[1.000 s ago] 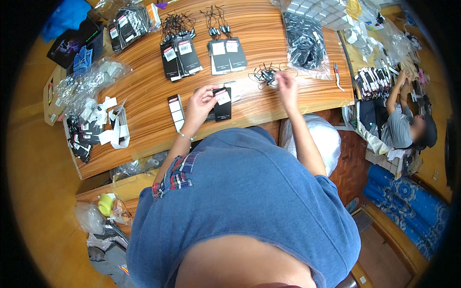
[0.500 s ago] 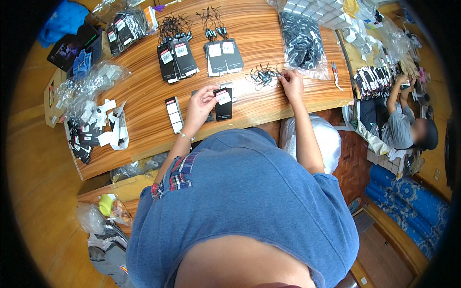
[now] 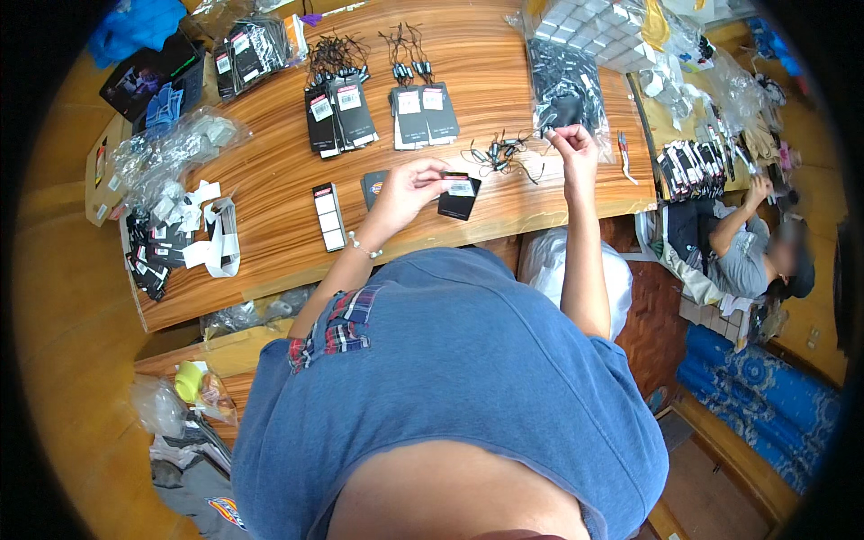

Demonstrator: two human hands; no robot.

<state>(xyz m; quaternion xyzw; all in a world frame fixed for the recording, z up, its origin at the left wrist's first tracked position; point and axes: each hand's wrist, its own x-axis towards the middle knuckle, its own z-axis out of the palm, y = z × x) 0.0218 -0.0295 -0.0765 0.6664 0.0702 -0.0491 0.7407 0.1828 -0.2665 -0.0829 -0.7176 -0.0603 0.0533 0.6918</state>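
Fingers of the left hand (image 3: 412, 187) are clamped on a black tag (image 3: 457, 204), which I see through the head view over the near part of the table (image 3: 274, 225). Right hand (image 3: 577, 151): I note thumb and fingertips pinched on a dark cord (image 3: 544, 133). Between the hands, slightly beyond, lies a cord pile (image 3: 498, 157). Farther out: tag stacks (image 3: 357, 124) with cords at their tops, and a clear bag (image 3: 565, 90) of black pieces.

The desk (image 3: 279, 153) has glossy, striped wood grain. At twelve o'clock, the small black card (image 3: 456, 206) looks like smooth paperboard; at one, the bag (image 3: 587, 85) is shiny clear plastic. Crumpled clear plastic (image 3: 193, 144) gleams at ten. White paper scraps (image 3: 222, 238) at nine look matt; the blue shirt (image 3: 486, 351), at six, is matt cloth.
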